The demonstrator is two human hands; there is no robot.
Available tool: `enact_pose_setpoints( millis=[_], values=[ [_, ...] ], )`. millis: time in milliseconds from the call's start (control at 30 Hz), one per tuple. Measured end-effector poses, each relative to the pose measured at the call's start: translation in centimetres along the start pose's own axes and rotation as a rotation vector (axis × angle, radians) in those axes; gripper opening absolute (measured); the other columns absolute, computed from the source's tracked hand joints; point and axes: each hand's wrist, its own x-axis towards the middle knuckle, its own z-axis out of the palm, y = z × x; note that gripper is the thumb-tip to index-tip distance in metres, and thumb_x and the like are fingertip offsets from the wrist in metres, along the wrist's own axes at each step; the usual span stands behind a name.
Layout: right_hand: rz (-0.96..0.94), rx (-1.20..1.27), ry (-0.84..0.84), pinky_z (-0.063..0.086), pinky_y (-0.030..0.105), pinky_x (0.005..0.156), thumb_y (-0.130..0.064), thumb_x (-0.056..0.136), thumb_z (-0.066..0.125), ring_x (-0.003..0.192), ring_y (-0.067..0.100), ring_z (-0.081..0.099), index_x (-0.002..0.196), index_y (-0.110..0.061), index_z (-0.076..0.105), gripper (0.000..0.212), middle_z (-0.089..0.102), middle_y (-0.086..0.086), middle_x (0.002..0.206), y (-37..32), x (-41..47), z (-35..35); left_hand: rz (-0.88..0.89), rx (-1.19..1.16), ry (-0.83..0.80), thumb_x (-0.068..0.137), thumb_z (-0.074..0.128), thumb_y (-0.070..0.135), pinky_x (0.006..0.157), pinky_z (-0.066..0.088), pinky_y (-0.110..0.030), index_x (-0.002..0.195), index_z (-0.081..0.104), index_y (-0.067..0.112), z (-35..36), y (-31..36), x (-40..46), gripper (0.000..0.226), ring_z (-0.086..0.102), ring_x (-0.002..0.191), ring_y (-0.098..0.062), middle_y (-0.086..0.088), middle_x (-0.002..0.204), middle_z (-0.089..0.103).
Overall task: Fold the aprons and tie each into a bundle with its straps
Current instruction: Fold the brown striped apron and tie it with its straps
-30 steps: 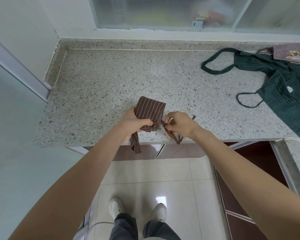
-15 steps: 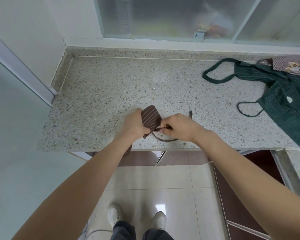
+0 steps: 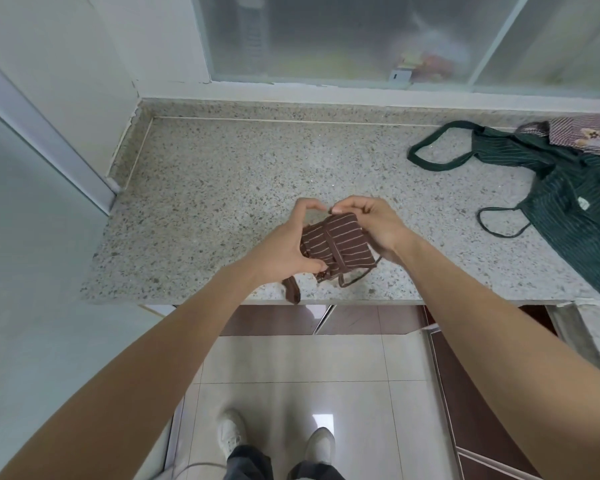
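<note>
Now I count three aprons on the tabletop [image 3: 222,188]: one brown striped apron bundle [image 3: 336,242] between my hands, one dark green apron [image 3: 568,202] spread out at the right, and one reddish striped apron [image 3: 582,131] lying on the green one's far corner by the window ledge.

My left hand [image 3: 284,247] has its grip grasping the bundle's left side, thumb at the near edge and fingers curled over the far edge. My right hand [image 3: 374,223] has its grip pinching the bundle's far right corner, fingers bent over the top. The bundle sits near the front edge of the tabletop, folded small, with one brown strap [image 3: 334,249] wrapped across its middle. A second strap end [image 3: 293,292] hangs over the tabletop's front edge below my left wrist, and a thin loop of strap [image 3: 357,277] curls out beside the bundle's near right corner.

The green apron lies well apart from the bundle, its neck loop [image 3: 437,157] stretched toward the middle of the tabletop and a thin tie [image 3: 499,223] looping out from its side. Behind the tabletop runs a frosted window [image 3: 326,36]. Below, I see two white shoes [image 3: 232,434] on a pale tiled floor [image 3: 291,368], and dark red cabinet fronts [image 3: 482,393] under the tabletop.
</note>
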Motion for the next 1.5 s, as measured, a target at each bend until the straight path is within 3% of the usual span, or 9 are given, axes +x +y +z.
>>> enact_pose_setpoints(
  millis=[167,333,533,633,833,1033,1200,1333,1500],
  values=[
    [0.135,0.149,0.112,0.054,0.024,0.051,-0.008,0.092,0.055,0.054,0.014,0.064,0.084,-0.014,0.067,0.015,0.069,0.003,0.07,1.7,-0.2,1.3,-0.044,-0.08,-0.008,0.074,0.076,0.005,0.086,0.046,-0.021,0.128,0.046,0.03,0.3,-0.7,-0.1,0.067,0.06,0.095,-0.004,0.011,0.105,0.06],
    [0.067,-0.157,0.199,0.051,0.024,0.062,-0.014,0.097,0.049,0.059,0.009,0.058,0.081,-0.01,0.061,0.021,0.062,0.001,0.071,2.6,-0.5,1.0,-0.117,-0.245,0.062,0.073,0.075,-0.001,0.075,0.052,-0.016,0.113,0.059,0.018,-0.4,-1.5,-0.4,0.047,0.066,0.08,-0.005,-0.002,0.095,0.07],
    [0.407,-0.169,-0.283,0.048,0.026,0.093,0.003,0.094,0.044,0.098,0.011,0.066,0.091,-0.009,0.06,0.02,0.069,0.011,0.098,3.6,-1.6,0.2,-0.111,-0.312,0.131,0.073,0.074,-0.002,0.079,0.054,-0.026,0.107,0.063,0.014,-1.3,-1.9,-0.3,0.04,0.068,0.087,-0.016,-0.007,0.097,0.071],
    [0.335,-0.231,-0.276,0.053,0.021,0.076,-0.005,0.094,0.052,0.098,0.019,0.065,0.072,-0.01,0.065,0.026,0.068,0.008,0.07,3.9,-1.0,0.0,-0.096,-0.286,0.095,0.073,0.075,0.0,0.081,0.053,-0.023,0.111,0.063,0.016,-1.8,-1.6,-0.4,0.043,0.068,0.088,-0.014,-0.005,0.097,0.071],
    [0.279,-0.515,-0.094,0.042,0.019,0.047,-0.009,0.083,0.068,0.044,0.008,0.043,0.073,-0.001,0.064,0.014,0.055,-0.006,0.045,1.6,0.9,-1.6,-0.014,0.29,-0.186,0.069,0.073,-0.001,0.062,0.043,-0.015,0.097,0.067,0.021,-1.2,-0.8,-0.3,0.036,0.057,0.064,-0.004,0.002,0.078,0.066],
    [0.323,-0.527,-0.113,0.027,0.016,0.035,-0.018,0.084,0.069,0.04,0.007,0.034,0.075,-0.003,0.063,0.019,0.047,0.0,0.054,-1.3,1.2,0.9,-0.015,0.51,-0.141,0.067,0.073,0.002,0.058,0.043,-0.026,0.094,0.066,0.008,-0.1,-0.9,0.9,0.028,0.056,0.069,-0.017,0.002,0.071,0.06],
    [0.311,-0.297,-0.024,0.033,0.014,0.034,-0.011,0.09,0.061,0.035,0.004,0.036,0.075,-0.002,0.064,0.018,0.052,0.001,0.054,-1.7,-0.4,2.0,-0.135,0.443,-0.036,0.068,0.072,0.004,0.058,0.045,-0.025,0.087,0.062,0.009,-0.6,-1.6,1.6,0.022,0.057,0.068,-0.019,-0.001,0.071,0.06],
    [0.291,-0.217,-0.022,0.049,0.015,0.046,-0.016,0.091,0.061,0.043,0.003,0.047,0.079,-0.007,0.067,0.016,0.061,0.0,0.062,-0.7,-1.6,2.6,-0.243,0.21,0.107,0.067,0.075,0.006,0.043,0.037,-0.011,0.076,0.061,0.008,-0.8,-2.2,2.0,0.017,0.053,0.057,-0.011,0.002,0.063,0.056],
    [0.376,-0.09,0.004,0.045,0.013,0.043,-0.015,0.087,0.065,0.041,0.002,0.054,0.09,-0.003,0.07,0.013,0.068,-0.001,0.059,1.9,-2.5,2.2,-0.308,-0.12,0.231,0.067,0.076,0.002,0.06,0.048,-0.021,0.081,0.067,0.005,-0.4,-1.9,1.8,0.017,0.06,0.063,-0.012,-0.001,0.07,0.065]
  ],
)
